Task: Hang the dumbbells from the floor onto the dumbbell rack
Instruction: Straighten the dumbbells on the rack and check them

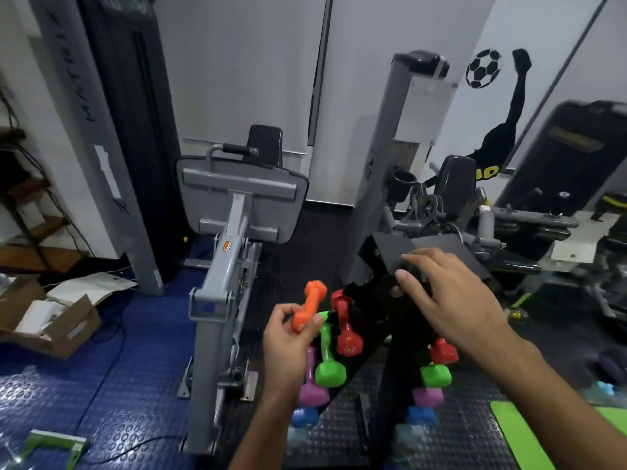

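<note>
My left hand (288, 340) is shut on an orange dumbbell (309, 305), held tilted just left of the top of the black dumbbell rack (380, 300). On the rack's left side hang a red dumbbell (346, 325), a green dumbbell (328, 357), a purple dumbbell (312, 385) and a blue dumbbell (304, 417). Matching red, green, purple and blue heads show on the right side (437, 371). My right hand (451, 300) hovers over the rack's top, fingers spread, holding nothing.
A grey exercise machine (230, 252) stands close on the left of the rack, another machine column (390, 164) behind it. An open cardboard box (51, 320) and cables lie on the blue floor at left. A green mat (529, 435) lies at right.
</note>
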Demonstrator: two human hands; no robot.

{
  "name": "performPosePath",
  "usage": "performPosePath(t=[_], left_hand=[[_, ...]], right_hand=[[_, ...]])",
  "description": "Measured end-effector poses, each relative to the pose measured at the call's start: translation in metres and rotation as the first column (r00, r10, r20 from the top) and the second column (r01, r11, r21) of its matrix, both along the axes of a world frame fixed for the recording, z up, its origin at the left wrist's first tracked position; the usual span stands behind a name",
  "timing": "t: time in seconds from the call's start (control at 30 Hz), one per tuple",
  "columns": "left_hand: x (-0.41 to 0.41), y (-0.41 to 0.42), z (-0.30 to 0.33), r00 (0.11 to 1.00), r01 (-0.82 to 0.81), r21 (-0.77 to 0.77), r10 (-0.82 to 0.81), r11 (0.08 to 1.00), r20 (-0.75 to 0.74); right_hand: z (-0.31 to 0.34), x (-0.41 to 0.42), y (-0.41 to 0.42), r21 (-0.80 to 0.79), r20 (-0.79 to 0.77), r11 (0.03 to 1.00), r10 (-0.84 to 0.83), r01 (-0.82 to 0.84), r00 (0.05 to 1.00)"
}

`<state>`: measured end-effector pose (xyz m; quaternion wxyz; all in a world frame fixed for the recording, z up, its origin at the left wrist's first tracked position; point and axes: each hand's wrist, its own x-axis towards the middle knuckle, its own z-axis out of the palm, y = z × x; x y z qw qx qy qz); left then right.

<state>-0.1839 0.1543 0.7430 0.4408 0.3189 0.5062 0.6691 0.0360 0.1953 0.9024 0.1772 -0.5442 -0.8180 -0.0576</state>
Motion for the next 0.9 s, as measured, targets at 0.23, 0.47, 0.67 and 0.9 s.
performPosePath(t=[0.23,0.47,0.67,0.9], left_hand=[[0.073,0.007,0.058,0.951,-0.113,0.12,0.142,0.986,-0.274],[0.107,0.017,0.046,0.874,-0.175,0.053,0.179,0.983,-0.451],[0.109,0.021,0.038,0.812,-0.136,-0.01,0.106,0.991,-0.574],[0.103,0.031,0.034,0.727,-0.067,-0.086,-0.01,0.994,-0.686]], right_hand=[[-0.006,0.039,0.008,-0.067,0.024,0.998,0.017,-0.016,1.0],[-0.006,0.062,0.011,-0.121,0.016,0.984,0.131,-0.128,0.991],[-0.009,0.068,0.018,-0.12,-0.008,0.977,0.175,-0.175,0.984],[-0.011,0.069,0.019,-0.106,-0.017,0.977,0.185,-0.186,0.983]])
